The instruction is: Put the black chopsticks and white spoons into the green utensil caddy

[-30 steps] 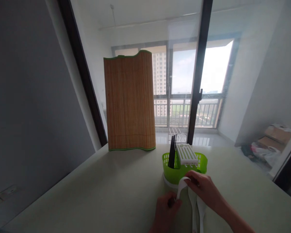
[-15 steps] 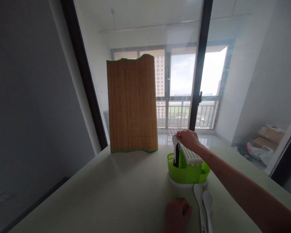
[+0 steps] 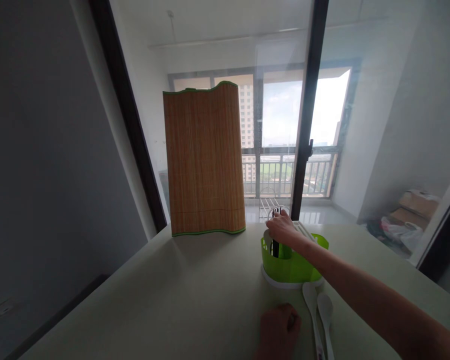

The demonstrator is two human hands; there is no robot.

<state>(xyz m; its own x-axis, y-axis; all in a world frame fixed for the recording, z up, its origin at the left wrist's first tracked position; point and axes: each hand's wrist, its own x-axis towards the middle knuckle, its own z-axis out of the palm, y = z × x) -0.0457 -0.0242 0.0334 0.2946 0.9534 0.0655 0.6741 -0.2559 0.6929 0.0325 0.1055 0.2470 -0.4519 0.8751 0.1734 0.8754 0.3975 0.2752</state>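
Note:
A green utensil holder [image 3: 292,270] with a white base stands on the table. Over its left compartment, my right hand [image 3: 283,229] is closed around the upper part of a black utensil [image 3: 276,248]. A slotted black head shows above my fingers. Behind my hand, part of a white utensil [image 3: 267,236] leans inside the holder. My left hand [image 3: 280,330] rests curled on the table in front, its fingers folded; what it holds, if anything, is hidden. Two white spoons [image 3: 310,305] [image 3: 325,312] lie just right of it.
A tall bamboo mat [image 3: 204,160] with green edging stands at the back of the pale table [image 3: 165,290]. Beyond are a glass door with a dark frame [image 3: 308,100], a wire rack [image 3: 269,207] and boxes with bags [image 3: 408,220] at the right.
My right hand has moved slightly lower and from the white utensil to the black one, whose slotted head now shows above it. My left hand stays curled in nearly the same place.

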